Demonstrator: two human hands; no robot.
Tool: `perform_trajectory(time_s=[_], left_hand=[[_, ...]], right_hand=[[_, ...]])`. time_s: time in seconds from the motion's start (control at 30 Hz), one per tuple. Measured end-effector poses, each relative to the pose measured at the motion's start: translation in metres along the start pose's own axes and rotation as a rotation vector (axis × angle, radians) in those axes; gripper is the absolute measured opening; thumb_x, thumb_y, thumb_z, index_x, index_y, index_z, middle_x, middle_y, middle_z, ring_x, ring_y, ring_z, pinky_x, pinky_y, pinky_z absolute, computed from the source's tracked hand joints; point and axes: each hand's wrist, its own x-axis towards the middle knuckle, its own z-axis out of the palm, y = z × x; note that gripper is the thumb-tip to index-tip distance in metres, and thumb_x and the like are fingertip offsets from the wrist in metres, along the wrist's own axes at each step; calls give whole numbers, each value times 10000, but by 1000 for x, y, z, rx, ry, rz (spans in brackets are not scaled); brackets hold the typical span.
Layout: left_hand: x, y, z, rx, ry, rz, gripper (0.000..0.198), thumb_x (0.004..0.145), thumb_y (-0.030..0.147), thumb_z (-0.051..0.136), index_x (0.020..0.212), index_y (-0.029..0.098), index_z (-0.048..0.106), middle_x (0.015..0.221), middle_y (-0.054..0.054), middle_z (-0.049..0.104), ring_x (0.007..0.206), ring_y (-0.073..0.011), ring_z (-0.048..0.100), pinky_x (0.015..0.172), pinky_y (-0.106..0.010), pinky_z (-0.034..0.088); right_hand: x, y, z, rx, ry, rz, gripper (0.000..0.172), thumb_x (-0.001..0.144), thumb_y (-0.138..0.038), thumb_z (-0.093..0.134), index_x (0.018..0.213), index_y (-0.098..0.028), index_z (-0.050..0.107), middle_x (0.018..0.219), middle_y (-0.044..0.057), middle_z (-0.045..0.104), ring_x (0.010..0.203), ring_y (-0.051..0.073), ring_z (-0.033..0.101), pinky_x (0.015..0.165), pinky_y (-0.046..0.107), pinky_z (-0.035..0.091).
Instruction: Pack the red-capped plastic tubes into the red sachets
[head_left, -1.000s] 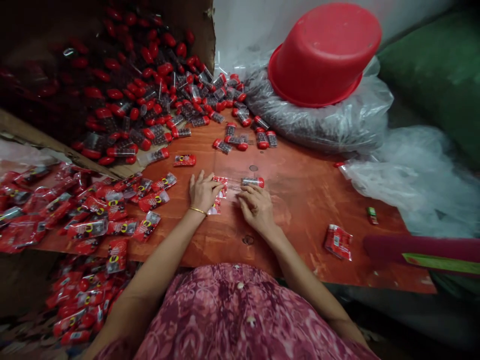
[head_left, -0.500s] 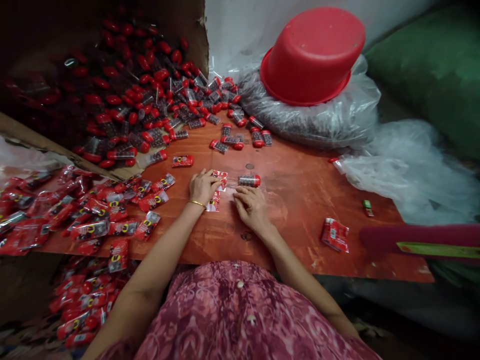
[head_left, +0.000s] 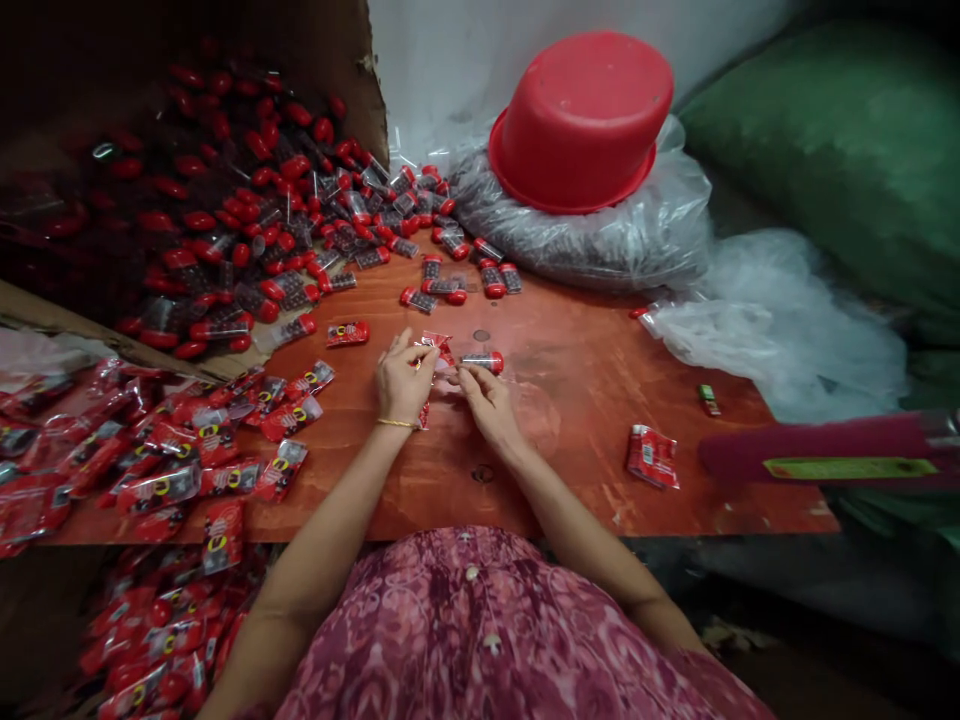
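Note:
My left hand [head_left: 401,380] is closed in a pinch on a small red printed packet [head_left: 435,346] at the middle of the reddish wooden table [head_left: 585,400]. My right hand [head_left: 484,398] meets it from the right, fingertips pinched on the same packet's edge. A small clear vial with a red cap [head_left: 484,361] lies just beyond my right fingers. A further red packet [head_left: 424,414] lies under my left wrist.
A heap of red-capped vials [head_left: 247,230] spills from a cardboard box at the back left. Filled red packets [head_left: 187,450] pile up at the left and below the table edge. A red upturned basin [head_left: 585,120] rests on a plastic bag. A packet stack [head_left: 652,456] lies right.
Both hands lay flat on the table with the packet; now they have lifted and pinch it between the fingertips. The camera view has shifted a little to the right.

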Motion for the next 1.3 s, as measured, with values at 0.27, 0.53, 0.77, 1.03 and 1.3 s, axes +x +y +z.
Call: perform_trajectory(time_s=[0.27, 0.53, 0.77, 1.03, 1.3], left_hand=[[-31, 14, -4, -615, -107, -424, 369, 696, 470, 630, 879, 152, 654, 888, -80, 696, 801, -180, 653, 707, -277, 506], [-47, 19, -20, -1018, -203, -782, 418, 457, 442, 793, 669, 140, 597, 635, -8, 653, 585, -112, 602, 582, -226, 479], [-36, 12, -18, -1081, -146, -898, 297, 534, 322, 779, 702, 151, 604, 640, 9, 652, 556, -84, 588, 552, -197, 457], [-33, 13, -18, -1086, -134, -855, 369, 498, 406, 794, 686, 150, 608, 630, 7, 655, 541, -80, 591, 510, -182, 433], [-35, 23, -10, -1140, -191, -940, 278, 559, 327, 780, 685, 149, 608, 603, 3, 653, 532, -90, 604, 494, -176, 443]], right_hand=[[7, -5, 12, 112, 34, 22, 328, 776, -485, 500, 624, -195, 520, 547, -34, 486, 505, 99, 426, 498, 225, 367], [-7, 0, 12, -272, -33, -196, 359, 884, -380, 356, 568, -216, 403, 521, -26, 419, 502, 110, 404, 502, 243, 336], [20, 0, 2, -695, -61, -328, 310, 913, -356, 338, 950, -182, 592, 951, 108, 613, 859, 216, 525, 772, 361, 417], [5, 23, -56, -949, -231, -454, 306, 815, -195, 448, 1089, -229, 580, 1209, 87, 560, 1174, 269, 422, 986, 486, 286], [-16, 32, -57, -1024, 230, -214, 404, 819, -512, 476, 983, -162, 594, 992, 171, 616, 911, 293, 515, 764, 437, 406]])
